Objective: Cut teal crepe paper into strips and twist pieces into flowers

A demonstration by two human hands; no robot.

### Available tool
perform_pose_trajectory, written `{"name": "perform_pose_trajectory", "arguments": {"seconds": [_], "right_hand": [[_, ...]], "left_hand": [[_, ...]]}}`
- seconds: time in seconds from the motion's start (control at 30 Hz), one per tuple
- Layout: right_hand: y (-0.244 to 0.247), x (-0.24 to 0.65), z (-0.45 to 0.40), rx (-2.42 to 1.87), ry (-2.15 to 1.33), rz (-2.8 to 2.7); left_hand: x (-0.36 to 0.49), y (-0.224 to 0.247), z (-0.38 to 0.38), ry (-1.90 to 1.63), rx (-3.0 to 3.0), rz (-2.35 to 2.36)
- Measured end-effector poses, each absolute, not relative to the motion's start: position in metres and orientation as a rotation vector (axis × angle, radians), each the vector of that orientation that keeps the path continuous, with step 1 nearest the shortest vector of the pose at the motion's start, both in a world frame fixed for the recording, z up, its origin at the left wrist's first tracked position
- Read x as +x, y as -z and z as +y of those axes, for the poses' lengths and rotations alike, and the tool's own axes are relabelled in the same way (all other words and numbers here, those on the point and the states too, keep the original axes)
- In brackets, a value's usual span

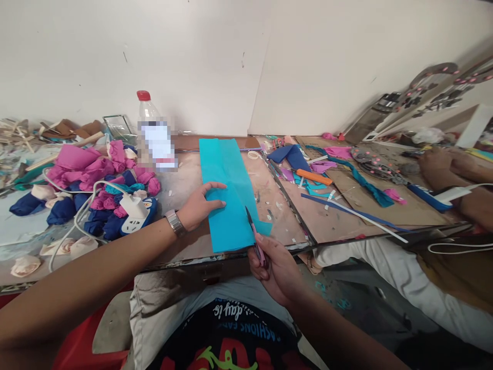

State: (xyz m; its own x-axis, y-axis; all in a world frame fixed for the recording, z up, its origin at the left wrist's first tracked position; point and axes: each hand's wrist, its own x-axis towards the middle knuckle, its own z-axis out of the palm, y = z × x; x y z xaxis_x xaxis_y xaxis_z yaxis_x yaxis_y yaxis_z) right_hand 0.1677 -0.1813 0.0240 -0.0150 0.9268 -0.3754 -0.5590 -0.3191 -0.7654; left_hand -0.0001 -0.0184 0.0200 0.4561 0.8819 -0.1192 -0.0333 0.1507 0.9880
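Note:
A bright blue sheet point(227, 226) lies lengthwise on the table, its lower end at the front edge. My left hand point(202, 204) rests on the sheet's left side, fingers apart and pressing it down. Scissors point(253, 228) with pinkish handles are gripped in my right hand point(271, 262), fingers wrapped round the handles. The blades point up and away, over the lower right of the sheet. A small flap of blue sticks out to the right, just beyond the blades.
Pink and navy fabric bundles point(82, 167), a power strip point(140, 218) and a capped bottle point(148, 110) stand to the left. An orange cutter point(314, 177), blue strips and cardboard lie right. Another person's hands point(437, 167) are at the far right.

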Motion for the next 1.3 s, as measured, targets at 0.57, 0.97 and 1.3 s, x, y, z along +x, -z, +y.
{"name": "perform_pose_trajectory", "arguments": {"seconds": [0.57, 0.97, 1.3], "right_hand": [[-0.0261, 0.1659, -0.1793, -1.027, -1.609, -0.496], [-0.0271, 0.1636, -0.1779, -1.041, -1.602, -0.499], [-0.0266, 0.1639, -0.1786, -1.041, -1.626, -0.461]], "left_hand": [[-0.0002, -0.0212, -0.0192, -0.784, 1.218, 0.865], [-0.001, -0.0206, -0.0192, -0.797, 1.248, 0.855], [-0.0002, -0.0205, -0.0178, -0.799, 1.212, 0.853]]}}
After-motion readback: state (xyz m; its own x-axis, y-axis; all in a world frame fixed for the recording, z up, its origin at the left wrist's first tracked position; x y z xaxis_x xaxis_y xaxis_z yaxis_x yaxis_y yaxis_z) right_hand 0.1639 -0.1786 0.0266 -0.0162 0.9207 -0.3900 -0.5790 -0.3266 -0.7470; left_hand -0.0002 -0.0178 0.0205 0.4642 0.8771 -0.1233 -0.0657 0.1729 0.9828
